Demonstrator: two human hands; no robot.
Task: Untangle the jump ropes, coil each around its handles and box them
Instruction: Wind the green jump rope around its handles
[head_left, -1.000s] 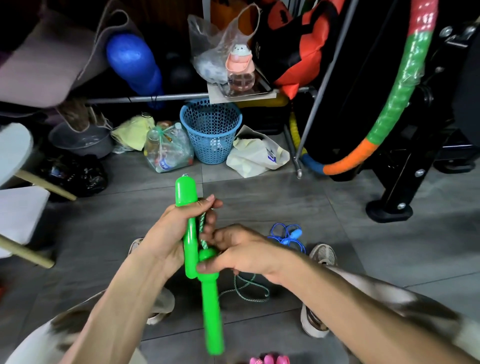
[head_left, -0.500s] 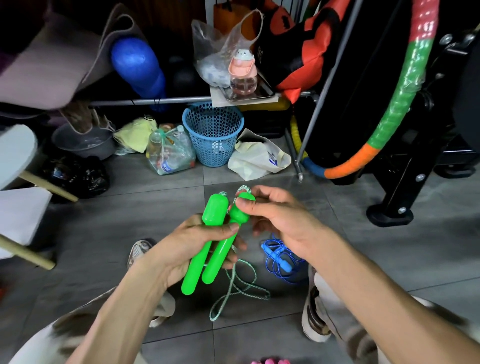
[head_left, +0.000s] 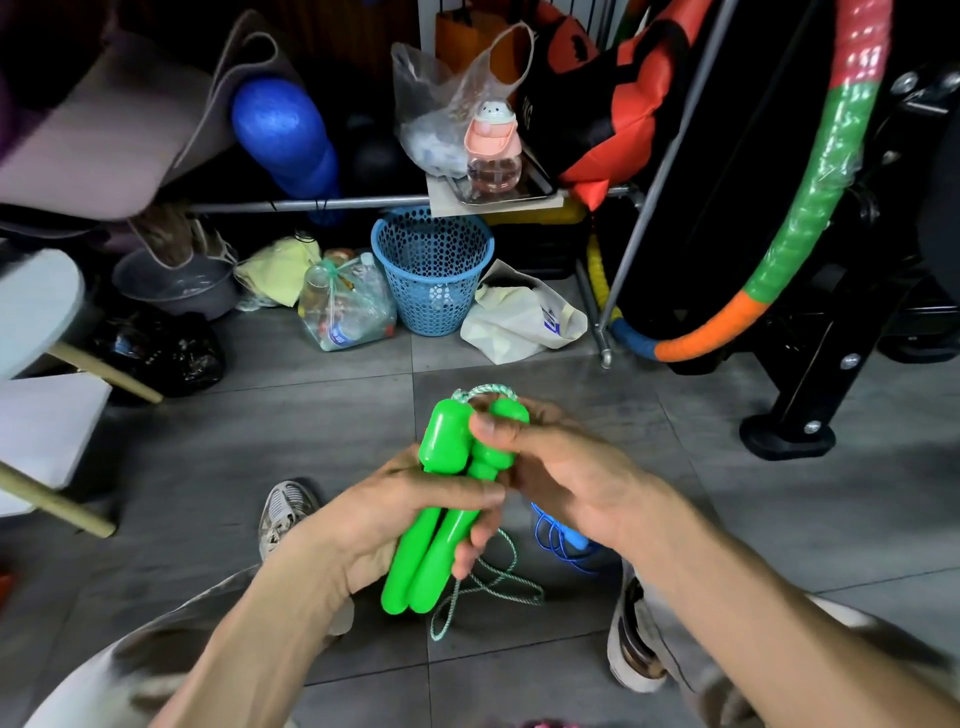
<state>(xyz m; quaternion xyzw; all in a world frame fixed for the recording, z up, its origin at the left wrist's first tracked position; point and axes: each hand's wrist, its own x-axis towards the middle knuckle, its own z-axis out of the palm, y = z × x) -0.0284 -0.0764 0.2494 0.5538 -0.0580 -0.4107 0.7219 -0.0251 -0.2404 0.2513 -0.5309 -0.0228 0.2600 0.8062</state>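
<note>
Two bright green jump rope handles (head_left: 441, 499) lie side by side in front of me. My left hand (head_left: 410, 514) grips both around their middle. My right hand (head_left: 566, 467) pinches the top of the right handle, thumb on its front. A loop of green-white rope (head_left: 485, 391) arches over the handle tops, and the rest of that rope (head_left: 488, 587) hangs down to the floor in loose loops. A blue jump rope (head_left: 563, 540) lies bunched on the floor, partly hidden under my right wrist.
Grey tile floor (head_left: 727, 519) all around. My shoes (head_left: 283, 512) flank the ropes. A blue basket (head_left: 431, 270), bags of bottles (head_left: 345, 306) and a white bag (head_left: 519, 317) stand behind. A black stand foot (head_left: 784, 436) and a hoop (head_left: 810, 208) are at the right. Stool legs (head_left: 57, 499) at left.
The two green handles came together: a second ago one hung low, now both stand parallel in my left hand. My right hand rose to the handle tops.
</note>
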